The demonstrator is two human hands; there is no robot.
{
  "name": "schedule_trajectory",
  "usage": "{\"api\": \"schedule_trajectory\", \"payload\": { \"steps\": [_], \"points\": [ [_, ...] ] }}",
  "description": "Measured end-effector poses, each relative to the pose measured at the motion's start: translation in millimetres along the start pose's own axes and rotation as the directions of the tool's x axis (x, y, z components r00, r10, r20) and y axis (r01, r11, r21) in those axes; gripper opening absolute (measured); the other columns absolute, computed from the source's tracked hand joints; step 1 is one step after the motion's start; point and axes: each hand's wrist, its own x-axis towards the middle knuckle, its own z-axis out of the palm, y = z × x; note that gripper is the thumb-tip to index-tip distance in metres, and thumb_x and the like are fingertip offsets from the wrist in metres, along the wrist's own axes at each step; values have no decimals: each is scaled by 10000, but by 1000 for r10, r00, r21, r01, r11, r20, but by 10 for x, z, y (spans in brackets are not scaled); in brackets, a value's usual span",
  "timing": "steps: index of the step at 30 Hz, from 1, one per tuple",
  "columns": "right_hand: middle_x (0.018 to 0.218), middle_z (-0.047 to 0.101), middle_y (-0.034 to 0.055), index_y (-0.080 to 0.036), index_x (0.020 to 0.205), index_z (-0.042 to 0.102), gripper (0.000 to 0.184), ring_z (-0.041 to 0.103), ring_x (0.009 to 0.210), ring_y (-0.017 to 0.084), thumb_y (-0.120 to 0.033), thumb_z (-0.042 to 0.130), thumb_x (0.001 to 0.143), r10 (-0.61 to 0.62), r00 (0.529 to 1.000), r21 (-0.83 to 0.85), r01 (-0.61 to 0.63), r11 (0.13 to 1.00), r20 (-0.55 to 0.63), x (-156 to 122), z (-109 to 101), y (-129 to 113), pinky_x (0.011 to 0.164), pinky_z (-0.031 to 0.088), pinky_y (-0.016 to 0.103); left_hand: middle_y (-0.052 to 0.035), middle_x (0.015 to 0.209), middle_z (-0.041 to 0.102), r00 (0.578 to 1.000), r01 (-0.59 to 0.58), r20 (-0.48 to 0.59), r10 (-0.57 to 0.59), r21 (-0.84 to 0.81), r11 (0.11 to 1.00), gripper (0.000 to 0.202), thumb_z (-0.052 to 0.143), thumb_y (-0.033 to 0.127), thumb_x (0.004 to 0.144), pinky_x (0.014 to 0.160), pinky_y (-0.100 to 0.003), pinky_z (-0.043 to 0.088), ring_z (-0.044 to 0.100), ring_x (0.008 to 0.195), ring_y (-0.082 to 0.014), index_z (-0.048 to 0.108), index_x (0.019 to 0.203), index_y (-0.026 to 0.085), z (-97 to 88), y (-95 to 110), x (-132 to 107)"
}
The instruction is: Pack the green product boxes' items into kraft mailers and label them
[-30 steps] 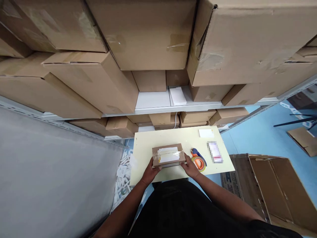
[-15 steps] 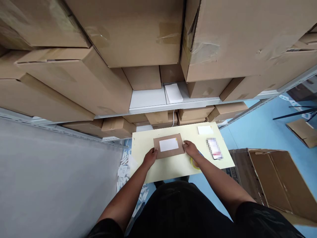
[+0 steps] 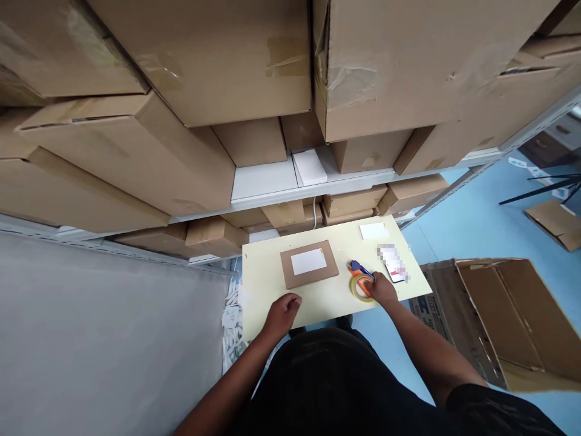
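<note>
A flat brown cardboard box (image 3: 298, 278) with a white label (image 3: 308, 262) on top lies on the pale yellow table (image 3: 267, 290). My left hand (image 3: 284, 312) hovers near the table's front edge, in front of the box and apart from it, its fingers curled and nothing visible in them. To the right, my right hand (image 3: 384, 289) is closed round the grip of an orange and blue tape dispenser (image 3: 364, 284) that carries a yellowish tape roll. Part of the grip is hidden by the fingers.
A phone-like item (image 3: 396, 266), partly blurred, lies right of the dispenser, with a white label stack (image 3: 374, 231) behind it. Shelves (image 3: 267, 197) full of cardboard boxes rise beyond the table. An open carton (image 3: 512, 327) stands on the floor at right; a grey wall (image 3: 113, 327) is at left.
Both hands have let go of the box. My left hand has drawn back toward me; my right hand has moved right and taken hold of the tape dispenser. The view has shifted slightly.
</note>
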Motion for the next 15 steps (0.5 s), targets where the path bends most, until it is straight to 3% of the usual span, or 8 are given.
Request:
{"api": "schedule_trajectory", "payload": {
  "steps": [4, 7, 9, 11, 13, 15],
  "points": [
    [1183, 675, 149, -150, 1225, 597, 360, 658, 1044, 266, -283, 504, 904, -14, 976, 168, 51, 984, -218, -353, 18, -117, 861, 500, 345, -34, 901, 748, 983, 33, 181, -18, -79, 996, 333, 527, 508, 942, 726, -298, 539, 709, 766, -183, 678, 1002, 217, 181, 498, 380],
    [1260, 656, 152, -155, 1349, 530, 465, 630, 1130, 300, -309, 487, 912, -38, 937, 283, 143, 948, -346, -742, 59, -298, 968, 508, 418, -51, 766, 702, 919, 221, 352, -177, -88, 971, 486, 471, 635, 943, 544, -266, 472, 659, 616, -167, 635, 901, 180, 361, 761, 696],
    [1271, 642, 156, -160, 1372, 508, 483, 603, 1166, 316, -288, 482, 907, -86, 900, 284, 224, 932, -427, -987, 82, -426, 1024, 492, 472, -43, 709, 673, 869, 319, 433, -239, -121, 940, 537, 439, 668, 950, 504, -245, 434, 623, 565, -146, 622, 901, 165, 480, 852, 824],
    [1293, 615, 164, -167, 1404, 482, 522, 562, 1216, 332, -242, 494, 887, -142, 860, 256, 297, 920, -490, -1192, 100, -516, 1085, 451, 527, -37, 697, 666, 838, 342, 498, -222, -163, 925, 481, 474, 610, 957, 507, -230, 421, 608, 561, -128, 624, 899, 157, 587, 882, 855],
    [1328, 579, 173, -179, 1456, 436, 593, 521, 1261, 347, -205, 513, 869, -171, 838, 243, 336, 910, -518, -1346, 118, -542, 1125, 409, 570, -29, 690, 662, 831, 332, 525, -185, -202, 921, 351, 533, 490, 947, 523, -225, 423, 608, 571, -121, 625, 875, 159, 685, 873, 809],
    [1335, 557, 175, -192, 1498, 388, 661, 512, 1264, 355, -197, 542, 855, -170, 852, 274, 338, 900, -495, -1450, 137, -500, 1122, 410, 582, -21, 668, 650, 838, 338, 512, -189, -216, 916, 255, 553, 398, 923, 528, -226, 432, 613, 569, -121, 614, 834, 166, 785, 851, 725]
  ]
}}
